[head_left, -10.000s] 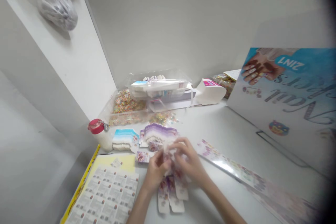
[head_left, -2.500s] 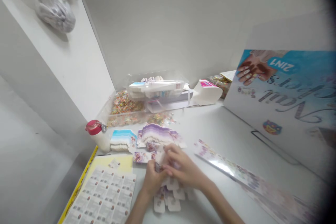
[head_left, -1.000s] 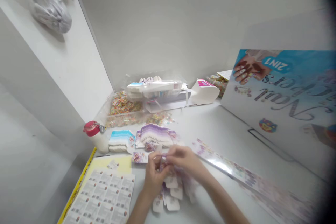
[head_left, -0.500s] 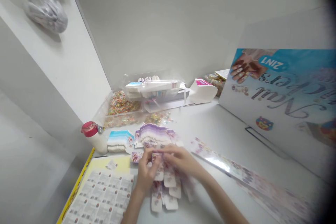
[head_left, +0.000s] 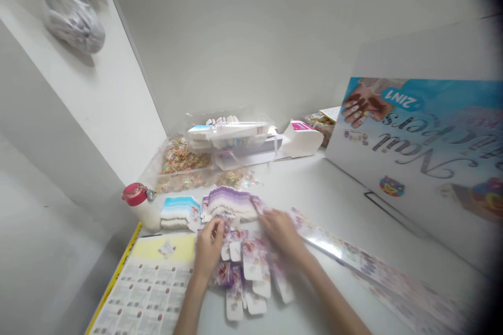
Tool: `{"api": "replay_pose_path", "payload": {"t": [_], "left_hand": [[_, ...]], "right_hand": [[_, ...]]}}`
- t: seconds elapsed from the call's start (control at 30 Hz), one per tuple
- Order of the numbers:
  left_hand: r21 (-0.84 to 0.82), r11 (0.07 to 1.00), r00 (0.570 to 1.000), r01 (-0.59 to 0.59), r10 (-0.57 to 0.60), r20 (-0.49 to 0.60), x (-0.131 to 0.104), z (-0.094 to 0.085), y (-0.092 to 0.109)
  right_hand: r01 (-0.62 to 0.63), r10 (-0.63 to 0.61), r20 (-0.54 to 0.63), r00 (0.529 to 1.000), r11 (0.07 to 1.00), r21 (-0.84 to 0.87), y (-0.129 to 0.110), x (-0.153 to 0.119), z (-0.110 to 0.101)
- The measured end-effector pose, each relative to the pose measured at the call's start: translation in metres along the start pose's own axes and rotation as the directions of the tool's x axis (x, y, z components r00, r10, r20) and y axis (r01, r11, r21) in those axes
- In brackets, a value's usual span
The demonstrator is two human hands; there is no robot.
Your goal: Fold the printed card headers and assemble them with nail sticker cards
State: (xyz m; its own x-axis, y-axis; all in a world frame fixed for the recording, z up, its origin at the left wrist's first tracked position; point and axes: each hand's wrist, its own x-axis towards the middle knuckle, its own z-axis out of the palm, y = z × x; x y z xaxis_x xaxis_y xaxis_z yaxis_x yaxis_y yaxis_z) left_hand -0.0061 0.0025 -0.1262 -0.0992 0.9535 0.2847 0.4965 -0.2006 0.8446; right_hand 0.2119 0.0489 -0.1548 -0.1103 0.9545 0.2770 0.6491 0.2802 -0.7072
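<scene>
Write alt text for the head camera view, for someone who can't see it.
A person's left hand and right hand rest on a spread of small printed cards on a white table. Behind them stand fanned purple cards and blue cards; a label sheet lies left, a sticker strip right.

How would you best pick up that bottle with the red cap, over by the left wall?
Probably by its white body, just under the red cap. The bottle seems to stand upright against the wall, with the blue-and-white card stack close on its right, so come from above and the near side, where the yellow sheet lies flat.
</scene>
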Motion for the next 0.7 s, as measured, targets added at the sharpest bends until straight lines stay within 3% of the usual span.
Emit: {"api": "replay_pose_path", "payload": {"t": [0.13,0.27,0.4,0.5,0.57,0.63,0.7], "left_hand": [[-0.046,0.999,1.0,0.019,-0.018,0.016,-0.002,0.005,0.007],[-0.119,0.993,0.999,0.027,-0.022,0.048,-0.003,0.017,0.011],[-0.338,0.934,0.993,0.112,-0.093,0.072,-0.003,0.026,0.009],[-0.407,0.892,0.98,0.197,-0.191,0.057,-0.005,0.029,0.008],[-0.487,0.851,0.979,0.198,-0.192,0.063,-0.005,0.03,0.009],[-0.626,0.751,0.977,0.209,-0.181,0.108,-0.005,0.031,0.013],[-0.723,0.641,0.966,0.258,-0.198,0.169,-0.006,0.032,0.016]], "right_hand": [[0.006,-0.001,-0.143,0.99,0.999,0.036,-0.006,0.002,-0.008],[0.017,0.076,-0.235,0.969,0.929,0.37,-0.029,-0.001,-0.02],[-0.158,0.184,0.026,0.983,0.756,0.635,-0.059,-0.009,-0.027],[-0.323,0.17,0.285,0.943,0.67,0.669,-0.072,-0.013,-0.027],[-0.384,0.147,0.39,0.909,0.655,0.65,-0.074,-0.015,-0.025],[-0.371,0.123,0.401,0.908,0.682,0.631,-0.074,-0.014,-0.024],[-0.26,0.082,0.306,0.949,0.751,0.607,-0.073,-0.014,-0.022]]}}
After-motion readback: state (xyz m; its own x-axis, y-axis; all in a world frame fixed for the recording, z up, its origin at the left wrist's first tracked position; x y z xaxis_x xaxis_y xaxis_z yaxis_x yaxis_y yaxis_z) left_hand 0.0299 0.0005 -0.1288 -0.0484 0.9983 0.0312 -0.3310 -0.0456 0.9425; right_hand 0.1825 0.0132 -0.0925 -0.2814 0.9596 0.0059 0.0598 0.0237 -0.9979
